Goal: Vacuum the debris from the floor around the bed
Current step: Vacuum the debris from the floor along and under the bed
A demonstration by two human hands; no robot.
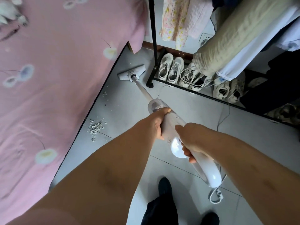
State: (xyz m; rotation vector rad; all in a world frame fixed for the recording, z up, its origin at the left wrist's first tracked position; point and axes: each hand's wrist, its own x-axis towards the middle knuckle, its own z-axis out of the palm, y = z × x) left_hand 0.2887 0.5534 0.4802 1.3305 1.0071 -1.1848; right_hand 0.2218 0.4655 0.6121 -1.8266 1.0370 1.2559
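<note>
Both hands clamped the vacuum (172, 127): left hand (159, 122) forward to steer, right hand (190, 140) on the handle to push. Its floor head (132, 73) lay at twelve o'clock; debris (95, 127) lined the bed (56, 70) edge at nine o'clock.

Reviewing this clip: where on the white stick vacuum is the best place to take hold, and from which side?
Best grip looks like the curved rear handle of the vacuum, taken from above, as the right hand does; the loop shape suits wrapping fingers. The left hand steadies the thicker body from the left side. The thin tube slopes down to the floor head, offering poorer control.
</note>
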